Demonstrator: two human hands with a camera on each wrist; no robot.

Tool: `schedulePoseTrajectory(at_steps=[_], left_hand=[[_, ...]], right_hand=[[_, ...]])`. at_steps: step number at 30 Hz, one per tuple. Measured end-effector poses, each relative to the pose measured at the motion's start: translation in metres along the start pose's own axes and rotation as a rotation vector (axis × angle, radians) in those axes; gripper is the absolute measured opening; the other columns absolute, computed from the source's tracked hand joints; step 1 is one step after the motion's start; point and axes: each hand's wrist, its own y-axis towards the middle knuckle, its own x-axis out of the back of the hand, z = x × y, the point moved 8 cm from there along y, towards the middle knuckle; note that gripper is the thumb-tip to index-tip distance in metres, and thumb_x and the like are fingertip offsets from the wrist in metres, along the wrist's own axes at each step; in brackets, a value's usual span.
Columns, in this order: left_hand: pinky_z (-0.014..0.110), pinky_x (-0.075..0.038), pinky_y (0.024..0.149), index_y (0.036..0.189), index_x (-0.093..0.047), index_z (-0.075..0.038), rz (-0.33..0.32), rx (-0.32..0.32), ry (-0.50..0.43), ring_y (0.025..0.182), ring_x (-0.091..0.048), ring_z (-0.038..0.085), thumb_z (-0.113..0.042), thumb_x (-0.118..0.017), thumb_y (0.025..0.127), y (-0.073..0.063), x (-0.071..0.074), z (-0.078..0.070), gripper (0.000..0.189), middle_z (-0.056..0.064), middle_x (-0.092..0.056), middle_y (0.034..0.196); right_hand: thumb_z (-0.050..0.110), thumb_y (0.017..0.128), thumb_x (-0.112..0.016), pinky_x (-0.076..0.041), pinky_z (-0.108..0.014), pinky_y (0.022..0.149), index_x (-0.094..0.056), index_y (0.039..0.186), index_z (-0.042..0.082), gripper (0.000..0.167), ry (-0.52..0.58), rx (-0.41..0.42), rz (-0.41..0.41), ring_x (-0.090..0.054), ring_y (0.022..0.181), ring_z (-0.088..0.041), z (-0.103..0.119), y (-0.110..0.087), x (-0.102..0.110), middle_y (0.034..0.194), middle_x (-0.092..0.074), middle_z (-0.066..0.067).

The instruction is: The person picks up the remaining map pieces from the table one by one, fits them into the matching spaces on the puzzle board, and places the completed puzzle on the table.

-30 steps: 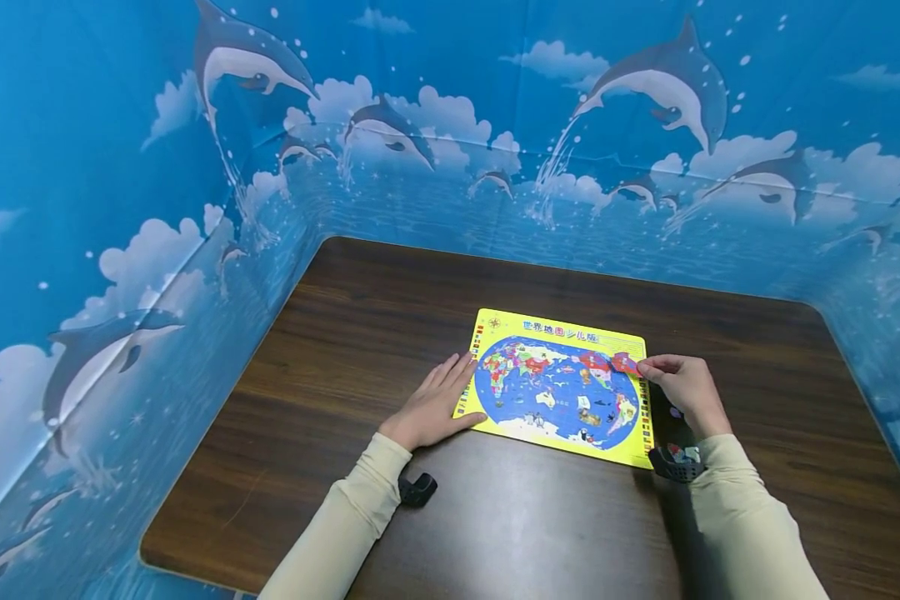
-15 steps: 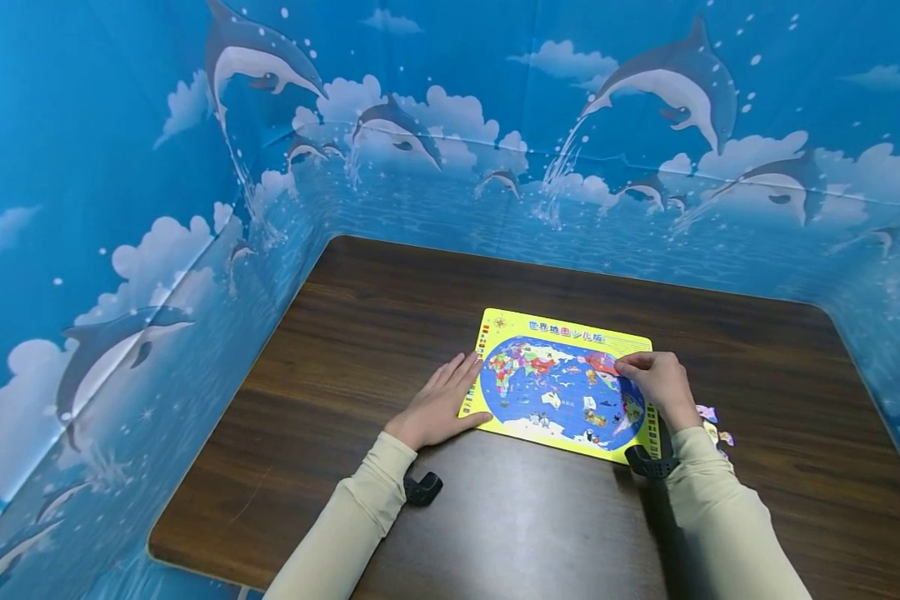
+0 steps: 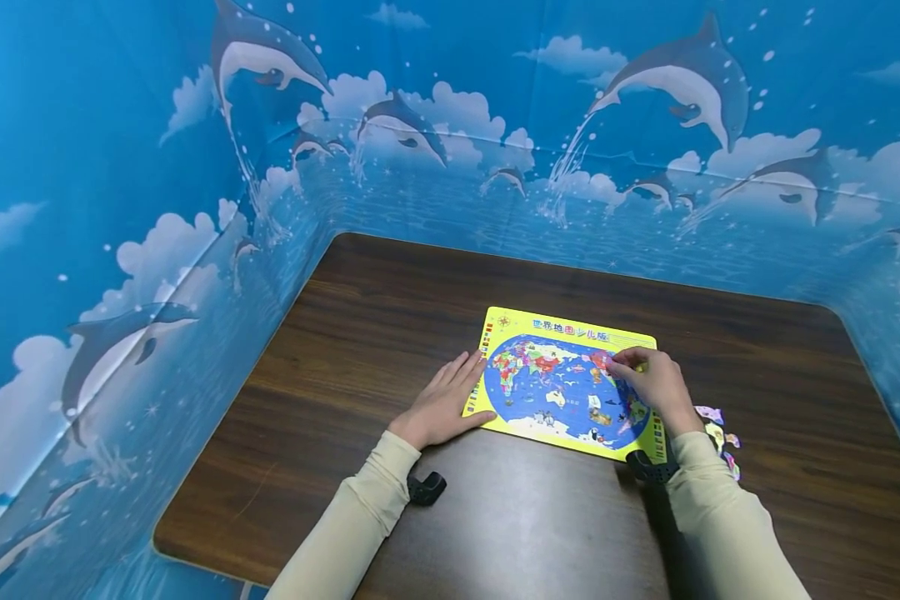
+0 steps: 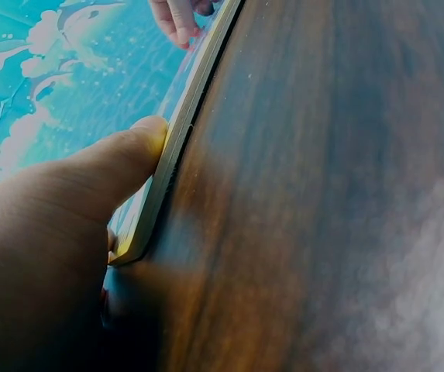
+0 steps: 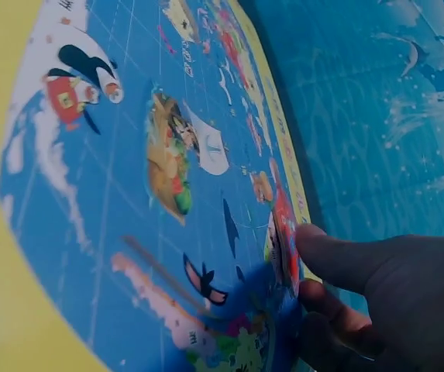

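A yellow-rimmed world map puzzle board [image 3: 519,325] with a blue oval map lies on the table. My left hand [image 3: 444,402] rests flat across its left edge, fingers spread; in the left wrist view the thumb [image 4: 132,151] presses on the rim. Over the upper right of the map, my right hand [image 3: 656,385] pinches a red puzzle piece [image 5: 285,232] between thumb and fingers. The piece stands tilted against the board in the right wrist view; whether its lower edge touches is hidden by the fingers.
Several loose puzzle pieces [image 3: 722,437] lie on the dark wooden table [image 3: 330,350] just right of the board, partly behind the right wrist. A blue dolphin-print cloth [image 3: 435,200] hangs behind and at the left of the table.
My right hand has carried the red piece leftward from the board's right edge onto the upper right of the map. Loose pieces beside it have come into view. The left hand stays put.
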Motion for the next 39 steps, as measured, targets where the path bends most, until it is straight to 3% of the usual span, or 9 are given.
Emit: schedulePoseTrajectory(at_steps=[8, 15, 24, 32, 39], left_hand=[[0.042, -0.007, 0.129, 0.168, -0.009, -0.013, 0.010, -0.002, 0.011, 0.160, 0.001, 0.022, -0.063, -0.049, 0.102, 0.001, -0.002, -0.001, 0.092, 0.003, -0.004, 0.175], [0.041, -0.006, 0.129, 0.168, -0.009, -0.013, 0.014, 0.001, 0.019, 0.160, 0.001, 0.022, -0.062, -0.049, 0.102, 0.002, -0.001, -0.004, 0.092, 0.002, -0.004, 0.175], [0.041, -0.006, 0.129, 0.167, -0.010, -0.012, 0.016, -0.007, 0.013, 0.160, 0.000, 0.023, -0.062, -0.049, 0.102, 0.002, 0.000, -0.005, 0.091, 0.004, -0.004, 0.175], [0.041, -0.007, 0.129, 0.168, -0.008, -0.013, 0.019, 0.007, 0.019, 0.160, 0.002, 0.021, -0.063, -0.049, 0.102, 0.002, -0.001, 0.000, 0.092, 0.002, -0.003, 0.175], [0.041, -0.007, 0.129, 0.167, -0.007, -0.012, 0.015, -0.002, 0.029, 0.160, 0.001, 0.022, -0.063, -0.047, 0.102, 0.002, 0.000, 0.000, 0.092, 0.003, -0.002, 0.175]], right_hand=[[0.022, 0.102, -0.069, -0.051, -0.056, 0.086, -0.070, 0.127, -0.003, 0.035, -0.048, 0.078, -0.009, -0.059, 0.098, -0.037, 0.005, -0.001, -0.003, 0.117, -0.069, -0.026], [0.017, 0.099, -0.071, -0.038, -0.058, 0.085, -0.075, 0.119, 0.001, 0.026, -0.120, 0.103, -0.100, -0.060, 0.106, -0.042, 0.006, -0.002, 0.000, 0.110, -0.069, -0.022], [0.016, 0.097, -0.075, -0.035, -0.056, 0.080, -0.075, 0.109, 0.001, 0.019, -0.118, 0.107, -0.173, -0.063, 0.104, -0.043, 0.006, -0.003, 0.002, 0.107, -0.069, -0.022], [0.020, 0.098, -0.074, -0.042, -0.057, 0.084, -0.074, 0.106, -0.001, 0.022, -0.100, 0.116, -0.185, -0.063, 0.093, -0.038, 0.004, -0.002, 0.002, 0.104, -0.070, -0.022], [0.023, 0.106, -0.062, -0.054, -0.051, 0.080, -0.068, 0.122, -0.004, 0.032, -0.027, 0.034, -0.176, -0.061, 0.090, -0.036, -0.014, -0.009, 0.020, 0.113, -0.068, -0.026]])
